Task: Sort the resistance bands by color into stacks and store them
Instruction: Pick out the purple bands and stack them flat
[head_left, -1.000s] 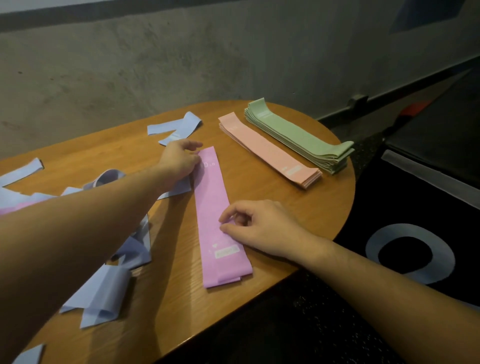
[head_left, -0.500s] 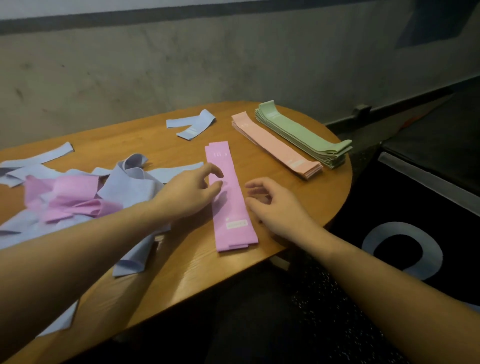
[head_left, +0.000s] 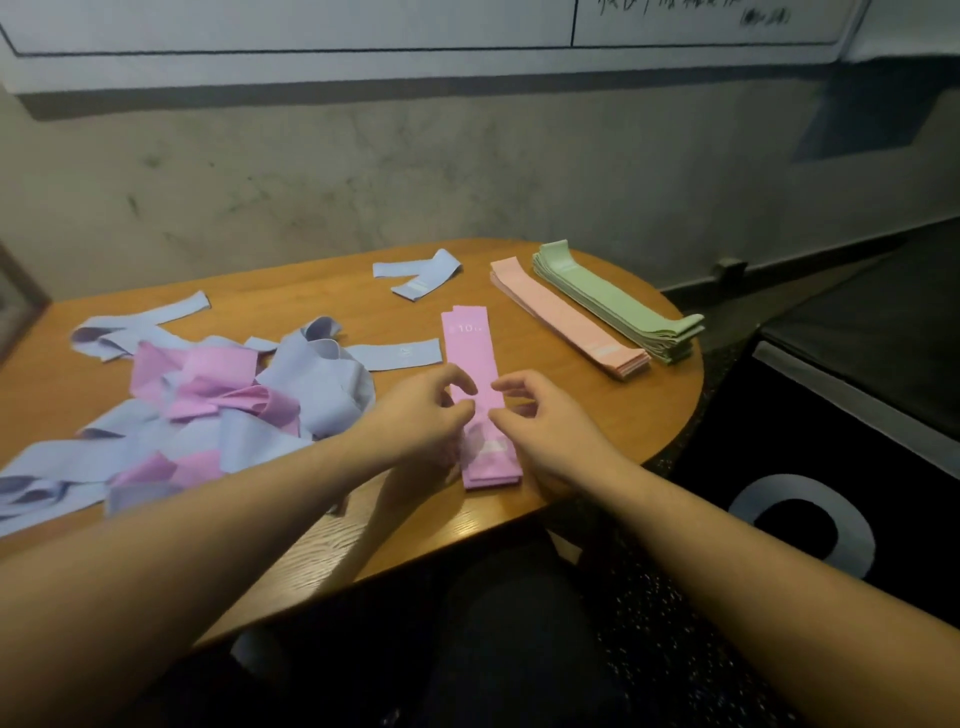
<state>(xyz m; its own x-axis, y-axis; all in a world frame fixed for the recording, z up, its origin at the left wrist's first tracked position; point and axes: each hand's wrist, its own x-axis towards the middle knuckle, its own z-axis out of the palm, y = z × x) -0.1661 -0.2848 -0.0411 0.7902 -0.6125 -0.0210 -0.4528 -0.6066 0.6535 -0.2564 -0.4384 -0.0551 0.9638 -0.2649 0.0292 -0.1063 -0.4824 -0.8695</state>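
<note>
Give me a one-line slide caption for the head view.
Both hands square up a pink band stack on the wooden table, beside finished peach and green stacks.

- The table (head_left: 597, 415) stood against the wall (head_left: 415, 171), with a box (head_left: 831, 467) on the floor to its right.
- The front stack of bands (head_left: 470, 338) lay lengthwise on the table, its near end by the front edge.
- The left hand (head_left: 421, 415) and right hand (head_left: 545, 421) sat on either side of that stack's near half, fingertips over it.
- The middle stack (head_left: 561, 317) lay to its right and further back.
- The end stack (head_left: 613, 301) lay just beside the middle one, nearest the table's right end.
- A tangled heap of bands (head_left: 208, 410) covered the table's left half.
- A flat band (head_left: 400, 354) lay between the heap and the front stack.
- A folded band (head_left: 418, 273) lay behind them, near the wall.
</note>
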